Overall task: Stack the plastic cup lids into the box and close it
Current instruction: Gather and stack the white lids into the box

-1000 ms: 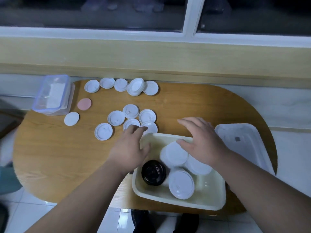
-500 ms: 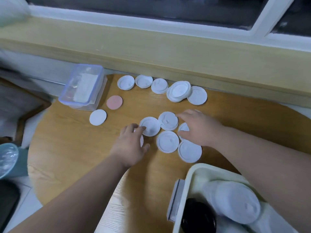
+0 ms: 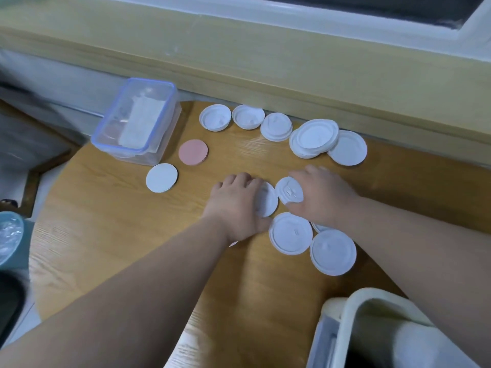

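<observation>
At the far left a teal bin (image 3: 18,257) holds crumpled clear plastic. On the worktop (image 3: 106,235) a clear tub (image 3: 135,120) with a blue rim holds white paper, too blurred to read. Loose cup lids (image 3: 316,136) lie along the far edge. The left hand (image 3: 236,205) grasps a plain lid (image 3: 267,200). The right hand (image 3: 322,195) grasps a tabbed lid (image 3: 288,191). The cream box (image 3: 372,293) stands open at the near right, its inside mostly hidden by the forearm.
</observation>
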